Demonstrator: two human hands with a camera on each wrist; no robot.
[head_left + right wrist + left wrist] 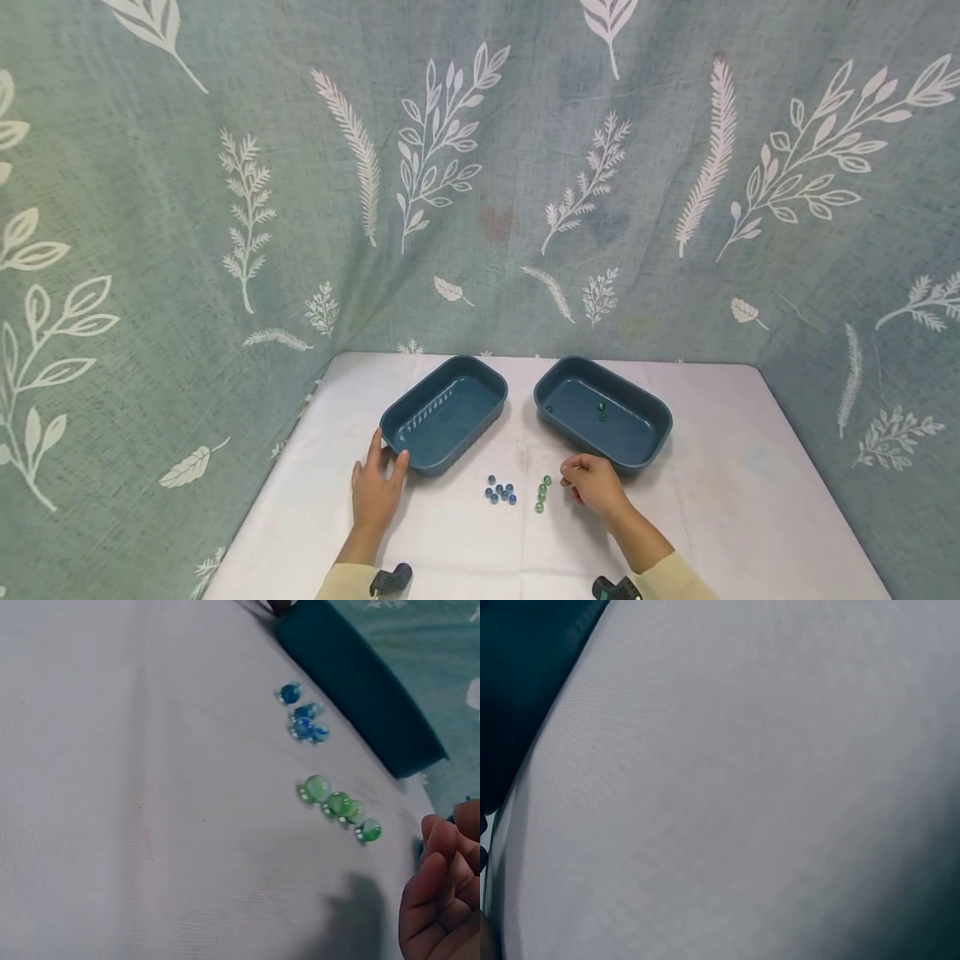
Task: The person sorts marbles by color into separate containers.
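Two teal rectangular trays stand on the white cloth. My left hand (377,493) rests its spread, fairly straight fingers and thumb against the near left corner of the left tray (444,461). Just left of the right tray's near side, my right hand (594,482) hovers low with fingers curled and tips together; whether a marble is between them I cannot tell. A short row of green marbles (542,489) lies beside its fingertips. Farther left sits a cluster of several blue marbles (499,489). Inside the right tray (643,463) are three dark green marbles (602,407).
A white cloth (465,542) covers the table. Grey-green leaf-patterned fabric (495,275) hangs behind and along both sides. In the left wrist view, mostly cloth shows, with the left tray's wall (532,667) at the upper left.
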